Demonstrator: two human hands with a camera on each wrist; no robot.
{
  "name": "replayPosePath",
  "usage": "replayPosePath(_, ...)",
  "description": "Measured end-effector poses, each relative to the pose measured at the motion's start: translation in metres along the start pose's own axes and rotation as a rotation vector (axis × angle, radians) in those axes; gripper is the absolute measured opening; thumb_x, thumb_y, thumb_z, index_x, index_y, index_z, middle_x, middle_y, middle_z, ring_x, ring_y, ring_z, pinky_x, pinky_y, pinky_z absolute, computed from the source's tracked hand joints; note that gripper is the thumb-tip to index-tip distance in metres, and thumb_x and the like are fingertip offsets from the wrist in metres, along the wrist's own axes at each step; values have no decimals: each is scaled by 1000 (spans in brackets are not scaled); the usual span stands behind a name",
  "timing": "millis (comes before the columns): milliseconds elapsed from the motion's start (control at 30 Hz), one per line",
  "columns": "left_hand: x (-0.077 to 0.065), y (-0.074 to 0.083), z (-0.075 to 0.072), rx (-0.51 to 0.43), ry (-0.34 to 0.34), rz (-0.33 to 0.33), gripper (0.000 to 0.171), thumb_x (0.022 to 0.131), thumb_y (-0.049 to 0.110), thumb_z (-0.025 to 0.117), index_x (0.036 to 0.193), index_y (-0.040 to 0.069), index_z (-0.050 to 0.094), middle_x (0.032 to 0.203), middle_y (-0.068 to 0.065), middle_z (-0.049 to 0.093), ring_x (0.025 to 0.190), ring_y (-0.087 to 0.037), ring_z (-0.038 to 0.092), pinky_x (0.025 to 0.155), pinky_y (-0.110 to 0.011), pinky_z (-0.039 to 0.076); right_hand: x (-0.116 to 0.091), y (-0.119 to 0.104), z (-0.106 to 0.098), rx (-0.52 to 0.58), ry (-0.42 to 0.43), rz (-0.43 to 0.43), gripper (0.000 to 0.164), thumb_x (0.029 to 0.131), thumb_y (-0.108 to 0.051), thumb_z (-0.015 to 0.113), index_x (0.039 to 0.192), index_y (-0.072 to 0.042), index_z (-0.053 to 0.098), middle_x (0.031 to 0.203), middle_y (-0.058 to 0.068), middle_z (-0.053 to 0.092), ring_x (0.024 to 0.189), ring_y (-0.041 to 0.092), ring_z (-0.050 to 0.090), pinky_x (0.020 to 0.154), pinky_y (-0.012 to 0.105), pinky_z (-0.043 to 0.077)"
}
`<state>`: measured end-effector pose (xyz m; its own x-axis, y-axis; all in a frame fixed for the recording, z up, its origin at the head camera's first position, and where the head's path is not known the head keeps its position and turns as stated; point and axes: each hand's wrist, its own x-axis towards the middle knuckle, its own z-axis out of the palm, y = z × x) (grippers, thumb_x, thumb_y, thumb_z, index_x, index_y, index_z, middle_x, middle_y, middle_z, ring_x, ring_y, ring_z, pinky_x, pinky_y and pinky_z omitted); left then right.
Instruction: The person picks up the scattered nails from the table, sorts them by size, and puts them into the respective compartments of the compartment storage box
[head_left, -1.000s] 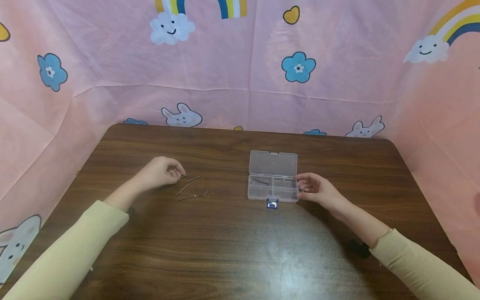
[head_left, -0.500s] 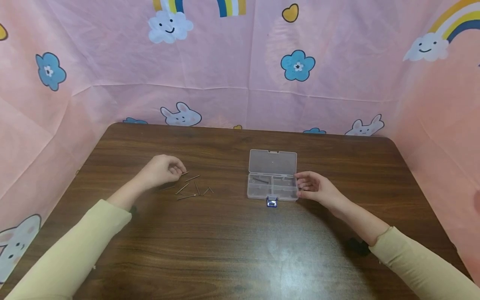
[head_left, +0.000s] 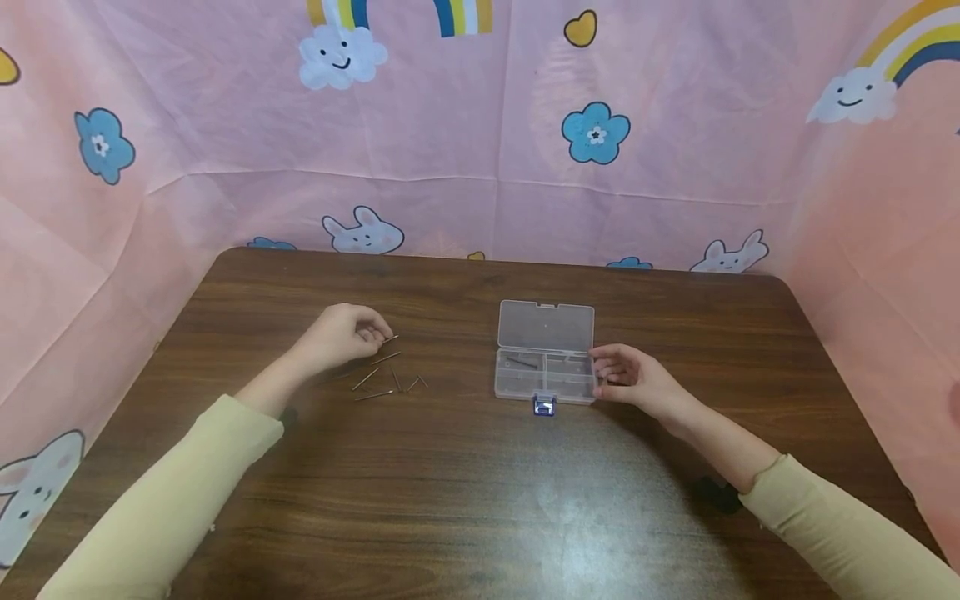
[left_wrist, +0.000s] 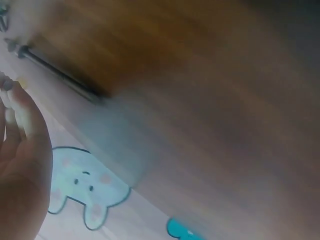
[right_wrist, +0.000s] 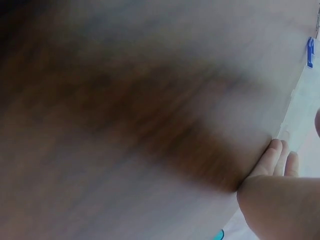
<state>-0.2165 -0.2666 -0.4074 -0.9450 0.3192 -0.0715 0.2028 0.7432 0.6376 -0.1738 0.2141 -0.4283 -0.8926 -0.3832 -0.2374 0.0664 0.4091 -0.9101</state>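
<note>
My left hand (head_left: pixel 341 337) pinches a thin metal nail (head_left: pixel 391 339) by its end, held over the left part of the table. Just below it, several more nails (head_left: pixel 365 379) of different lengths lie scattered on the wood. The left wrist view shows one nail (left_wrist: pixel 60 75) with a collar near its head, close to the fingertips. A clear plastic box (head_left: pixel 546 327) stands with its lid raised. One dark nail (head_left: pixel 522 362) lies in its back left compartment. My right hand (head_left: pixel 641 379) holds the box's right end between thumb and fingers.
The box's blue latch (head_left: pixel 544 406) hangs at its front edge. The brown wooden table (head_left: pixel 450 483) ends at a pink patterned cloth (head_left: pixel 450 133) at the back and both sides.
My left hand has moved right and slightly away with the nail between its fingers. The right hand and the box stay in place.
</note>
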Motion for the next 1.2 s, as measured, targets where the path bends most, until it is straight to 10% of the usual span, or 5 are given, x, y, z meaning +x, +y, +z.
replayPosePath(1200, 48, 85, 62, -92, -81, 183, 18, 93, -2, 66, 103, 4, 79, 98, -7, 77, 81, -14, 57, 74, -23, 48, 0, 2, 0, -23, 0, -1, 58, 99, -9, 74, 151, 1, 50, 141, 25, 57, 124, 30, 56, 95, 13, 48)
